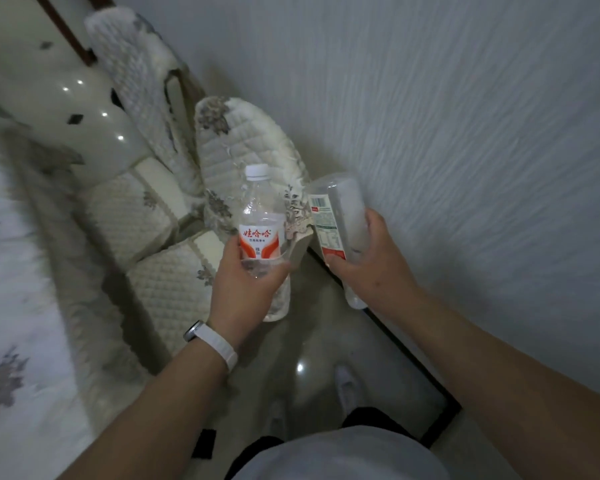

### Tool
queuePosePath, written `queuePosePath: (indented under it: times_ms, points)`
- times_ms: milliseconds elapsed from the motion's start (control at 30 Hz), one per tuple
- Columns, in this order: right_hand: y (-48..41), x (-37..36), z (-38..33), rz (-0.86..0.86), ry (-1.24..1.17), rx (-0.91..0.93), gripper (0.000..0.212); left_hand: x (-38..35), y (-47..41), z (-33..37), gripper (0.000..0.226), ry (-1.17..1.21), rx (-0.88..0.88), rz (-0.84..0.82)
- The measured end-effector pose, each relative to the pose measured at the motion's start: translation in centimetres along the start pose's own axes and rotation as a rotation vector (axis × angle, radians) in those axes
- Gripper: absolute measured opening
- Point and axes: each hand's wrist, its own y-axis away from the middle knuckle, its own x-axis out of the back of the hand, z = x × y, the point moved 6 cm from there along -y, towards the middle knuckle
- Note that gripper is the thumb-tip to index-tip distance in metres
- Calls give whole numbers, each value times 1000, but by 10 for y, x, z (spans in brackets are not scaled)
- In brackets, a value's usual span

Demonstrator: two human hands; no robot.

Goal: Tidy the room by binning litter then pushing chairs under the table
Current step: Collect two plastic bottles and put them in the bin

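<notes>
My left hand (248, 289) grips a clear plastic water bottle (260, 216) with a white cap and a red-and-white label, held upright in front of me. A second clear bottle (340, 216), its label showing a barcode, is held tilted in my right hand (371, 261), close to the wall. Two chairs with quilted cream covers stand ahead: the nearer chair (243, 147) just behind the bottles, the farther chair (132, 64) beyond it. The table (11, 271) with a white floral cloth lies at my left. No bin is in view.
A textured white wall (465, 133) runs along the right, with a dark skirting strip (413, 358) at its foot. Glossy tiled floor (309, 341) lies below my hands, and my feet show near the bottom. The chair seats (129, 216) poke out beside the table.
</notes>
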Motion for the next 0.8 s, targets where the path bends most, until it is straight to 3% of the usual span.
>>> queuePosePath:
  times_ms: [167,333,467,800]
  points:
    - [-32,-24,-36,-181,16,145,74,37,14,7,49,24,60,251]
    - [-18,-83,-83,-410,29,295,82,102,63,-7,53,55,135,522]
    - [27,-142,-126,-606,54,421,65,163,130,-29,53,75,207,748]
    - [206,-274,-199,-922,172,665,60,275,322,-110,47,190,342,1107]
